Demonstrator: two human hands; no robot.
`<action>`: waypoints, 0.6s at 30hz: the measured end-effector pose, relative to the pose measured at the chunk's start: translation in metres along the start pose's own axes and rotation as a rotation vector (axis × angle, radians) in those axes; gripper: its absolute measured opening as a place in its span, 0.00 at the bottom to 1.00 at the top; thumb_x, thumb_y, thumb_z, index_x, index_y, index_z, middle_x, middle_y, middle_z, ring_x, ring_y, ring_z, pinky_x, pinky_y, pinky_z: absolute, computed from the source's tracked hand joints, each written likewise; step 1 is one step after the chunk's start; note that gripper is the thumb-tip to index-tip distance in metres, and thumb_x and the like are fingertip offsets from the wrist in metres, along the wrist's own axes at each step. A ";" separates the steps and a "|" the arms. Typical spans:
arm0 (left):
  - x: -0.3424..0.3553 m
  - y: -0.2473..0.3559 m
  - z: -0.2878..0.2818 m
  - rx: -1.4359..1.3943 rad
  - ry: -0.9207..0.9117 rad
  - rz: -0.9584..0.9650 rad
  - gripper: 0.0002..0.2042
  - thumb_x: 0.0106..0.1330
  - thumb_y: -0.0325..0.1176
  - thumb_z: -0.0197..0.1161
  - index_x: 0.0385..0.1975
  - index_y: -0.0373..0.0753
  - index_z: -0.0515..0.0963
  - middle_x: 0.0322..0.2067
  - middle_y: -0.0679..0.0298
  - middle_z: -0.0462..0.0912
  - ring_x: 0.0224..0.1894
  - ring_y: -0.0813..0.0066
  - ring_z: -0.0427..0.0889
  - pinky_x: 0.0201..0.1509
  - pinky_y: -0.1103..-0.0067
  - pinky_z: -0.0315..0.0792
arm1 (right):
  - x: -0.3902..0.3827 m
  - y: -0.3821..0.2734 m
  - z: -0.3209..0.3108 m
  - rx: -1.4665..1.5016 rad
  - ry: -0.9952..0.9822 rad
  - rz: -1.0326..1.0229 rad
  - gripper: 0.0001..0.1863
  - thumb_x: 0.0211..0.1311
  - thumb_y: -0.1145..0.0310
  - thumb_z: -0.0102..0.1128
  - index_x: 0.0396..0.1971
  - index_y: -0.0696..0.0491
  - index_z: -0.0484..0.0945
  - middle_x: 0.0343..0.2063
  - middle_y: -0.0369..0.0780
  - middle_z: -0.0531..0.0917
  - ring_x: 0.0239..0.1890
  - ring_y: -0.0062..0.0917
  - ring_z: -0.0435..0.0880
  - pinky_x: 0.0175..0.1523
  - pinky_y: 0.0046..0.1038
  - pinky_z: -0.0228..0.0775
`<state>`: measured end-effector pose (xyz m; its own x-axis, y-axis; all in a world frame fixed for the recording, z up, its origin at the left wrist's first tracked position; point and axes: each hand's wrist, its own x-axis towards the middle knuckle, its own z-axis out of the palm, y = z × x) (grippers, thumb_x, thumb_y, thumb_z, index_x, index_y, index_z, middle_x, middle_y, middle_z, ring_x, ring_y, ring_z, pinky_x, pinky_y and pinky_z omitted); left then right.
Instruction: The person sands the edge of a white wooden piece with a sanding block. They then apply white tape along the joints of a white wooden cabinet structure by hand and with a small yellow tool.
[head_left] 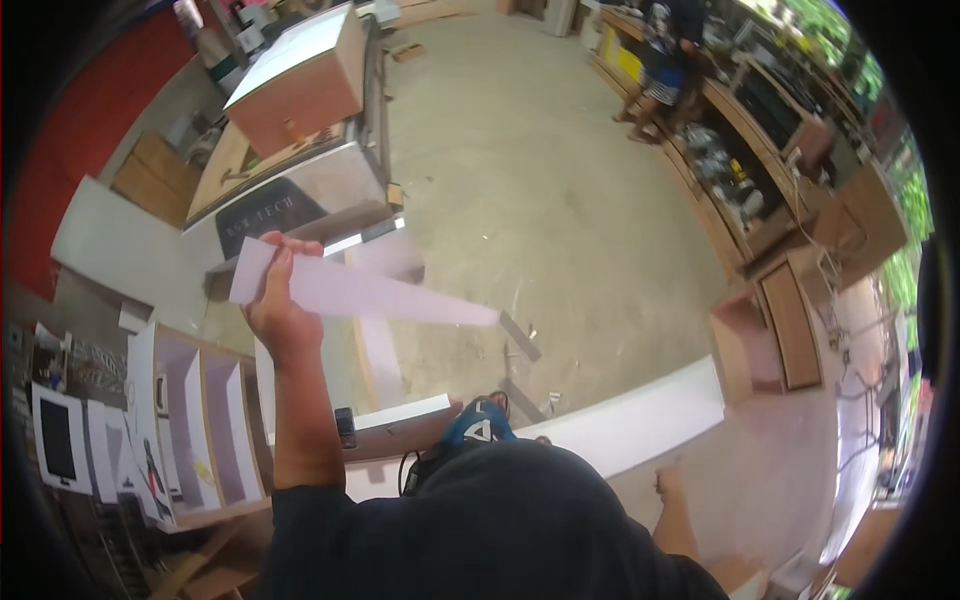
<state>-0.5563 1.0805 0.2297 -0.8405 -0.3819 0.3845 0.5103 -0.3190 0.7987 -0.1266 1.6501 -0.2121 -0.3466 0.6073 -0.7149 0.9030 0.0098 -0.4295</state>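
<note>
My left hand [282, 305] is raised at the left, its fingers closed around one end of a long, pale lilac-white board [380, 295]. The board slants away to the right, its far end reaching over the concrete floor. Beside my body at the lower right hangs my right hand [669, 483], small in the view. Its fingers are too small to make out, and I see nothing clearly held in it. Another long white board [640, 420] lies on the right, between that hand and the open floor.
A white-topped wooden box [310, 85] rests on a workbench at the far left. An open shelf unit [215, 410] stands at the near left. A wooden drawer unit [765, 335] is on the right. Far right, another person [665, 65] is by a cluttered bench [715, 150].
</note>
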 end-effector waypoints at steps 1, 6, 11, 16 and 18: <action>0.003 -0.001 -0.011 0.045 0.043 0.021 0.12 0.65 0.22 0.54 0.47 0.27 0.72 0.34 0.55 0.80 0.37 0.65 0.82 0.47 0.71 0.75 | 0.023 -0.038 -0.006 0.005 -0.020 -0.070 0.11 0.61 0.65 0.55 0.24 0.56 0.75 0.13 0.40 0.73 0.12 0.25 0.71 0.14 0.30 0.60; 0.023 -0.017 -0.066 0.257 0.148 0.085 0.14 0.65 0.22 0.55 0.50 0.28 0.71 0.36 0.56 0.79 0.39 0.65 0.81 0.48 0.73 0.74 | 0.074 -0.207 0.038 -0.059 -0.087 -0.218 0.13 0.61 0.62 0.60 0.23 0.55 0.73 0.15 0.38 0.73 0.11 0.22 0.67 0.13 0.25 0.55; 0.075 -0.055 -0.117 0.233 0.130 0.157 0.14 0.68 0.23 0.54 0.52 0.30 0.70 0.35 0.58 0.79 0.40 0.64 0.81 0.50 0.68 0.74 | 0.148 -0.297 0.123 -0.068 -0.215 -0.177 0.09 0.61 0.64 0.58 0.29 0.55 0.77 0.15 0.39 0.74 0.13 0.26 0.71 0.17 0.30 0.64; 0.136 -0.084 -0.148 0.294 0.264 0.084 0.11 0.72 0.26 0.52 0.50 0.29 0.71 0.33 0.59 0.78 0.40 0.64 0.81 0.50 0.68 0.74 | 0.152 -0.400 0.201 -0.600 -0.310 -0.653 0.06 0.61 0.70 0.59 0.31 0.57 0.75 0.19 0.41 0.77 0.15 0.28 0.75 0.20 0.30 0.68; 0.150 -0.090 -0.153 0.305 0.317 0.062 0.10 0.71 0.26 0.53 0.48 0.29 0.71 0.33 0.58 0.78 0.38 0.63 0.80 0.50 0.67 0.74 | 0.134 -0.462 0.233 -0.499 -0.317 -0.515 0.06 0.61 0.70 0.59 0.31 0.57 0.75 0.19 0.41 0.77 0.15 0.28 0.76 0.20 0.30 0.69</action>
<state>-0.7007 0.9195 0.1445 -0.6880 -0.6548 0.3129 0.4407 -0.0344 0.8970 -0.6489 1.5416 -0.2379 -0.7410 0.1737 -0.6486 0.5896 0.6304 -0.5049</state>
